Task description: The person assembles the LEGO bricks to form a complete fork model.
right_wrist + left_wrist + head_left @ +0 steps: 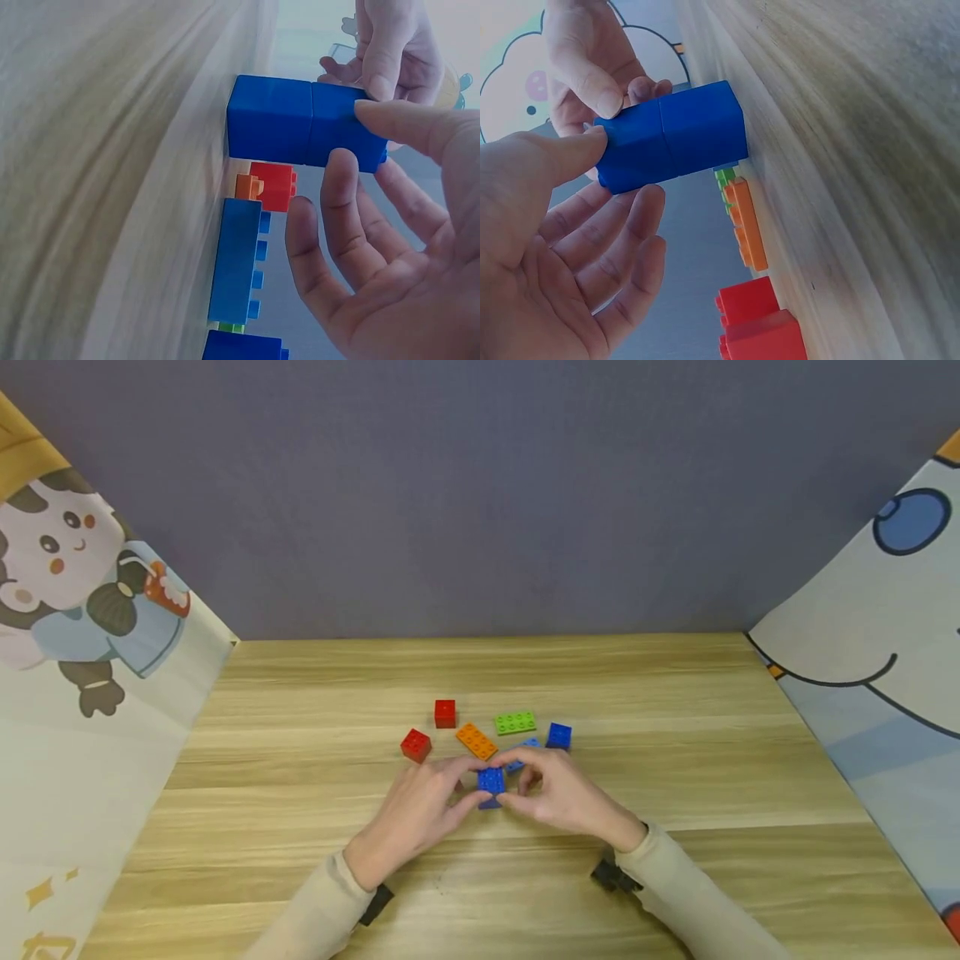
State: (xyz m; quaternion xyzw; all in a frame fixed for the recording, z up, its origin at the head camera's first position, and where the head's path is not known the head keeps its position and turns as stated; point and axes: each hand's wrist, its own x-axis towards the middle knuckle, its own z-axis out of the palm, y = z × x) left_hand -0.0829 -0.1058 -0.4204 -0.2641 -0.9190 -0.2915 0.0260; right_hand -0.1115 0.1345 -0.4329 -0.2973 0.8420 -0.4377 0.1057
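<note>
Pinching blue two-brick stack [491, 781] on counter [480, 885] with fingers [461, 766] of left hand [416, 802] and right hand [558, 793], near orange eight-stud brick [477, 741].

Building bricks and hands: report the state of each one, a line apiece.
Two-brick blue stack: joined, upright, held by both hands
Left hand: pinching the stack
Right hand: pinching the stack
Farther red brick: studs up, unattached
Nearer red brick: studs up, unattached
Long orange brick: studs up, unattached
Lime-green brick: studs up, unattached
Light-blue brick: studs up, unattached
Single dark-blue brick: studs up, unattached
</note>
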